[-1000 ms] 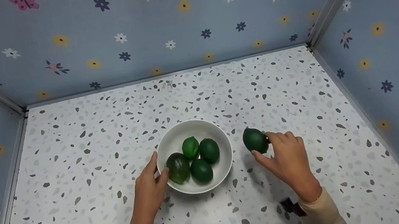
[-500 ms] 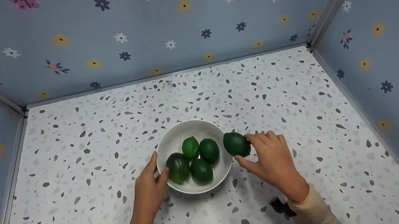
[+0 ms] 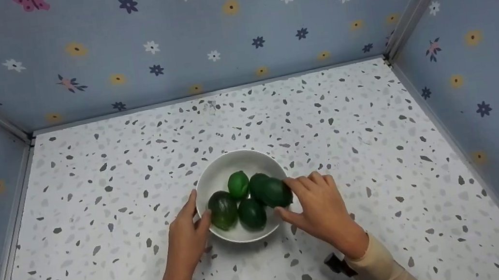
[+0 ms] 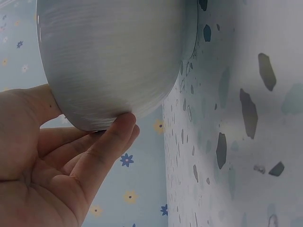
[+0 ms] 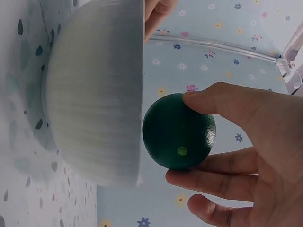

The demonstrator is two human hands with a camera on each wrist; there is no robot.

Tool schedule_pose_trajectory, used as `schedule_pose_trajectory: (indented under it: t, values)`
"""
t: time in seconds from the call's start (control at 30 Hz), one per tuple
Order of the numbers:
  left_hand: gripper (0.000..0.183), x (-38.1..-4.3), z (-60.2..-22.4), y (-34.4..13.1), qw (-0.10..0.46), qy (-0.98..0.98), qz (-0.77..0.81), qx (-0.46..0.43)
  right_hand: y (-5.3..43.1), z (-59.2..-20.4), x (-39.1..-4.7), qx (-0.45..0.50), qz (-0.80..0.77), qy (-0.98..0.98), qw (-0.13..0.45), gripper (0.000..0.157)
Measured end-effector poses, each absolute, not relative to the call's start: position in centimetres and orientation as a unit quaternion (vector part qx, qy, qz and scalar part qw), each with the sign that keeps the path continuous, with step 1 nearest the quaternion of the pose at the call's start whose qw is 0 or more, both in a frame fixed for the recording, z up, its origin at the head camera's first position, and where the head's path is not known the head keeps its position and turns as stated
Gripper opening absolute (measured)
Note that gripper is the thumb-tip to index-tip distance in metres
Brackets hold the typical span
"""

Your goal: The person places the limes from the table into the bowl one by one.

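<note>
A white bowl (image 3: 215,171) stands on the table, and my left hand (image 3: 185,241) holds its left side, with the thumb at the rim and the fingers along the outer wall. Pinched between thumb and fingers of my right hand (image 3: 320,208) is a smooth, egg-shaped dark green fruit (image 3: 275,193). The right wrist view shows this fruit just above the bowl's rim, with a pale green spot on it. Inside the bowl lie a larger mottled green fruit (image 3: 223,211), a small bright green lime (image 3: 238,184) and two dark green fruits (image 3: 252,214), one partly hidden behind the held fruit.
The speckled white table (image 3: 106,194) is bordered by blue flowered panels at the back (image 3: 185,32) and both sides. Metal strips run along the panel edges. A small black device (image 3: 340,265) sits at each wrist.
My right hand has carried the dark green fruit leftward from beside the bowl to over its right rim. The left hand and the bowl have stayed in place.
</note>
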State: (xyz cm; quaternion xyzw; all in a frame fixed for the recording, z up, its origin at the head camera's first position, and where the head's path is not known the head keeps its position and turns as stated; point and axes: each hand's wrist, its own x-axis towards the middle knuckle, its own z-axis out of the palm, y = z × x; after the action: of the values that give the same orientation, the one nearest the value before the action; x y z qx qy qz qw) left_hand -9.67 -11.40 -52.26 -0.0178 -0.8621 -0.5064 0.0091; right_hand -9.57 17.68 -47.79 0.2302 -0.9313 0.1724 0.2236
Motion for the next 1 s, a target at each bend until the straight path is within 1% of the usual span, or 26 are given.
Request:
schedule_pose_trajectory:
  t: [0.2,0.47,0.8,1.0]
  values:
    - [0.060,-9.7,-52.3,-11.4,0.013,-0.864,-0.503,-0.019,16.9,-48.7,-9.6,0.247,0.166,-0.929,0.218,0.053]
    - [0.060,-9.7,-52.3,-11.3,0.007,-0.865,-0.502,-0.014,16.7,-49.6,-9.8,0.239,0.148,-0.940,0.195,0.053]
    - [0.060,-9.8,-52.2,-11.4,0.000,-0.864,-0.503,-0.012,16.7,-49.9,-9.8,0.235,0.140,-0.946,0.172,0.056]
    - [0.061,-9.6,-52.4,-11.4,0.016,-0.865,-0.500,-0.022,16.7,-50.2,-9.6,0.234,0.137,-0.948,0.168,0.057]
